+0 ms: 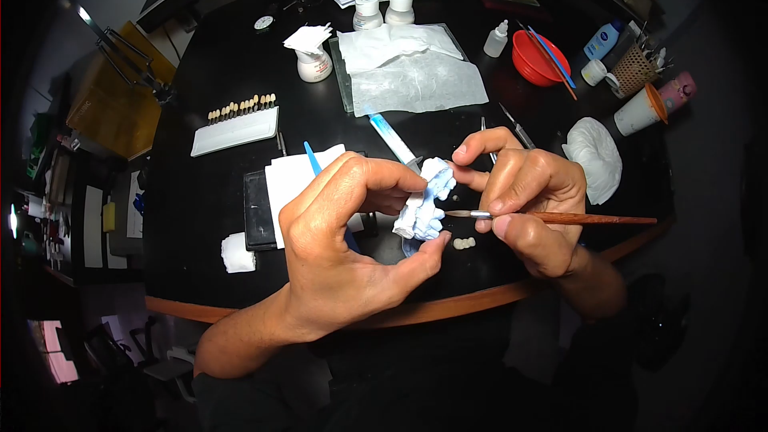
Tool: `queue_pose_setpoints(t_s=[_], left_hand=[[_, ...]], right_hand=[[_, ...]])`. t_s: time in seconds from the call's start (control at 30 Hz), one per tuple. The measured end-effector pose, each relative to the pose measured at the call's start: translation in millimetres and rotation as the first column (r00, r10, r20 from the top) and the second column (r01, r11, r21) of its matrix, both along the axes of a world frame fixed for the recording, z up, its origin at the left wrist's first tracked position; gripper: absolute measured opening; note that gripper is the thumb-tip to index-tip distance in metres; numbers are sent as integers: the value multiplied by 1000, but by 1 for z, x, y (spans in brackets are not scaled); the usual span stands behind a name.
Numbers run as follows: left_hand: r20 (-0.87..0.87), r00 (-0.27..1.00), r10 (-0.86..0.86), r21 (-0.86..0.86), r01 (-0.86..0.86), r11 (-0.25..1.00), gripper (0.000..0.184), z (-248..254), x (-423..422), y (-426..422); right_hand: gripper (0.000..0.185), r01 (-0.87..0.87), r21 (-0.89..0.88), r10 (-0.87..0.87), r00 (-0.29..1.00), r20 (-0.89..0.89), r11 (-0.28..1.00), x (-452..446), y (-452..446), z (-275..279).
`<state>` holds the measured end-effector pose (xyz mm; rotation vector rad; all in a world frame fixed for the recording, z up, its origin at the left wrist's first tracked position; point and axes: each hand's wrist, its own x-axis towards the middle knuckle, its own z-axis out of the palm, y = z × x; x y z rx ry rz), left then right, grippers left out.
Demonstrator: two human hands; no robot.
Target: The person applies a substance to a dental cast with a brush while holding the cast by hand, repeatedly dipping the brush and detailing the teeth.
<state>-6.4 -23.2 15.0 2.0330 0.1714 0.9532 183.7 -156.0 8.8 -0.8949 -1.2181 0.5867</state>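
Note:
My left hand [340, 244] grips a pale blue and white dental cast [424, 206] between thumb and fingers, up off the table. From the other side my right hand [538, 200] pinches a fine brush [596, 218] with a reddish wooden handle and a metal ferrule. The brush tip points left and is at the cast's right edge; I cannot tell whether it touches. Just below, a small tooth-coloured piece [464, 244] lies on the black table. Behind my left hand, a syringe with blue contents [390, 138] lies beyond the cast, partly covered.
A tooth shade guide [236, 132] lies at left, near a black box with white paper [292, 180]. Farther back are a sheet-covered glass slab [416, 72], a jar with tissues [312, 62] and white-lidded jars [366, 12]. A red bowl [532, 64] and crumpled tissue [594, 160] sit right.

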Motion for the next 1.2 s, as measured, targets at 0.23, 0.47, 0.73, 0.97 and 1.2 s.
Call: queue_pose_setpoints(t_s=[0.23, 0.47, 0.73, 0.97, 1.2], left_hand=[[1, 1000, -8, -12, 8, 1000, 49, -1, 0, 0], [6, 1000, -9, 9, 9, 1000, 49, 1, 1, 0], [26, 1000, -4, 38, 3, 999, 47, 0, 1, 1], [40, 999, 0, 45, -1, 999, 46, -1, 2, 1], [32, 999, 2, 37, -4, 999, 46, 0, 2, 1]], right_hand=[[10, 0, 8, 0, 1000, 20, 1000, 0, 1, 0], [9, 16, -1, -16, 999, 41, 1000, 0, 1, -3], [9, 20, -9, -20, 999, 27, 1000, -1, 0, -3], [9, 9, 16, -10, 999, 52, 1000, 0, 2, -4], [9, 13, 14, -14, 997, 78, 1000, 1, 1, -2]])
